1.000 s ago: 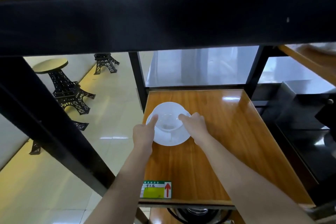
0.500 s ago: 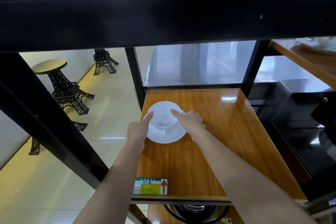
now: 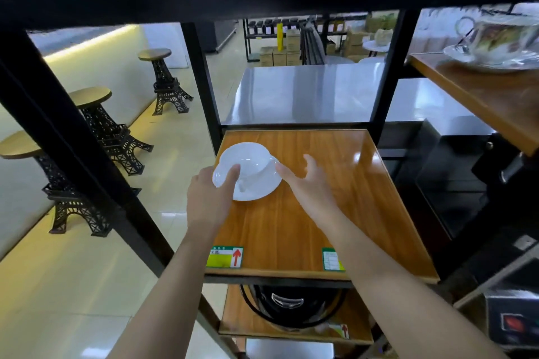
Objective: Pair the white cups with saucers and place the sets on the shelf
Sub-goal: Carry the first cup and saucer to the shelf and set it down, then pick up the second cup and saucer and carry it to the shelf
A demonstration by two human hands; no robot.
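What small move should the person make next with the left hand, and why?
Probably lift the left hand off the saucer. The white cup already sits on it on the wooden shelf, and the right hand is open beside the saucer's rim, so the set looks placed.

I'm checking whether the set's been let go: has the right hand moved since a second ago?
Yes. The right hand has opened and pulled off the cup, rightward over the shelf.
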